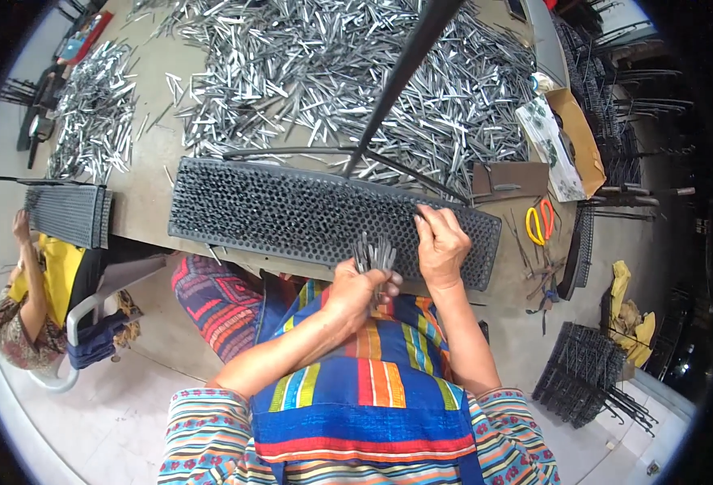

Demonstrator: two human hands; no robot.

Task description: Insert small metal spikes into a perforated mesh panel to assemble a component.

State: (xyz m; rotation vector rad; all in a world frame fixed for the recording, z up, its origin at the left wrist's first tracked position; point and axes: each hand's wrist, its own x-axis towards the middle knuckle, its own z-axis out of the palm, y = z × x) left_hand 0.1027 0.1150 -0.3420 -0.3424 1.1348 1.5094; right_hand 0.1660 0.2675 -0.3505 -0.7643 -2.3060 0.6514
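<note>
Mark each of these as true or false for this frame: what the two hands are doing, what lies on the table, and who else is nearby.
1. The left hand grips a bundle of thin metal pins. True.
2. The right hand rests on the dark perforated tray. True.
3. The scissors on the table have blue handles. False: the handles are orange and yellow.
4. The loose metal pins lie heaped on the table beyond the tray. True.
5. Nobody else is in view. False: a seated person is at the left, by a second tray.
</note>
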